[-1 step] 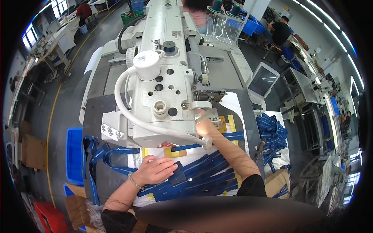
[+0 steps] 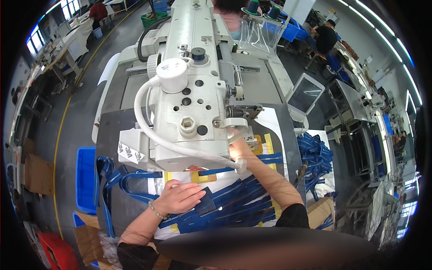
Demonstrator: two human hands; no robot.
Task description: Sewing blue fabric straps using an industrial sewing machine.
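Strap (image 2: 212, 171), blue, lies just ahead of L hand (image 2: 181, 198), fingers straight & together over other straps (image 2: 240, 193). R hand (image 2: 237, 146): fingers hidden beside machine head (image 2: 191, 152), can't tell state. Step prob. = aligning; next move needs strap flat.

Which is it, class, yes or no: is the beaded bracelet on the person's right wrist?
No, the beaded bracelet circles the left wrist, just behind the left hand.

Machine (image 2: 191, 121) stands on table (image 2: 110, 130), straps (image 2: 238, 195) before it, bin (image 2: 86, 180) to table's left, strap heap (image 2: 317, 153) to right, screen (image 2: 306, 92) behind heap, spools (image 2: 253, 6) farther back, carton (image 2: 319, 210) before heap.
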